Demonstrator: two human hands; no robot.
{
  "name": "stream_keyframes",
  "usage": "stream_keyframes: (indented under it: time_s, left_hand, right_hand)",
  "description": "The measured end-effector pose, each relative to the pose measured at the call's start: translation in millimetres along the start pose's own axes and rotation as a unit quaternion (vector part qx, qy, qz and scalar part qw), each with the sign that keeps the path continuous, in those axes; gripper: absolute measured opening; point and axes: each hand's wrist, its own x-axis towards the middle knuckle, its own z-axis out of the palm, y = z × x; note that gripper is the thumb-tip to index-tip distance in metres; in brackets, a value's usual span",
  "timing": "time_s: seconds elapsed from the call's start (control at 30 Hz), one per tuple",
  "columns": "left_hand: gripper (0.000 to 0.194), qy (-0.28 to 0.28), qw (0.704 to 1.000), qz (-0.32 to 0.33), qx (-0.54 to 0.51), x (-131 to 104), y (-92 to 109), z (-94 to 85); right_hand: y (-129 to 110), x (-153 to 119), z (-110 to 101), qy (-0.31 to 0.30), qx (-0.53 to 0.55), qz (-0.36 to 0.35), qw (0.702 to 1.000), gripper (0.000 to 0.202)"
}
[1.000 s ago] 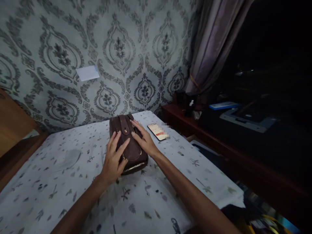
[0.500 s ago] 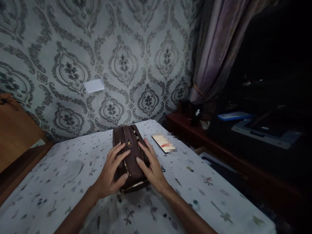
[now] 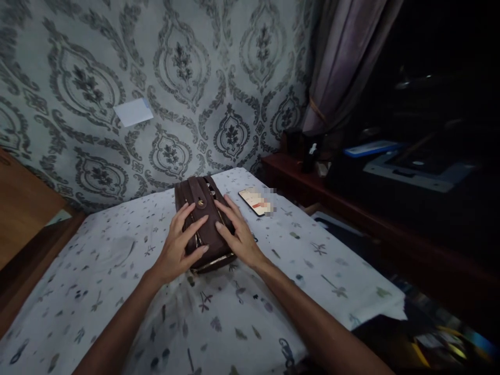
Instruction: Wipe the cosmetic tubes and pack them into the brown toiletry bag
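A dark brown bag (image 3: 209, 240) with gold zips and a snap strap lies on the printed white cloth (image 3: 128, 302). Along its left edge rests my left hand (image 3: 180, 244), fingers spread over the top and thumb near the front. My right hand (image 3: 239, 233) lies on the bag's right side, its fingers apart and pointing away from me. Both palms face the bag, and neither hand is closed round it. To the right of the bag, a phone (image 3: 255, 202) with a lit, partly blurred screen lies on the cloth.
A patterned wall with a white card (image 3: 134, 112) stands behind. On the left is a brown wooden panel (image 3: 27, 200). At the right, a dark red ledge (image 3: 287, 169) carries a small dark bottle (image 3: 310, 156), below a tied curtain (image 3: 332, 67).
The view has shifted, so the bag, phone and wall card appear higher and slightly further left. Both hands stay on the bag with nearly the same spread.
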Motion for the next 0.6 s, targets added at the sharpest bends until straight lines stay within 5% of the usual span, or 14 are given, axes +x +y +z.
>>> stream_keyframes:
  time_s: [0.4,0.5,0.6]
  left_hand:
    - [0.049,0.036,0.996,-0.036,-0.072,2.5,1.1,-1.1]
    - [0.042,0.127,0.975,-0.115,-0.143,22.0,-17.3,-3.4]
    - [0.041,0.168,0.927,-0.276,-0.191,55.4,-50.7,-2.2]
  right_hand:
    - [4.3,-2.8,5.3,0.008,-0.044,-0.019,0.999,0.055]
    - [5.4,5.9,2.9,0.021,-0.051,-0.02,0.998,0.054]
    - [5.8,25.4,0.5,0.012,-0.052,-0.022,0.998,0.057]
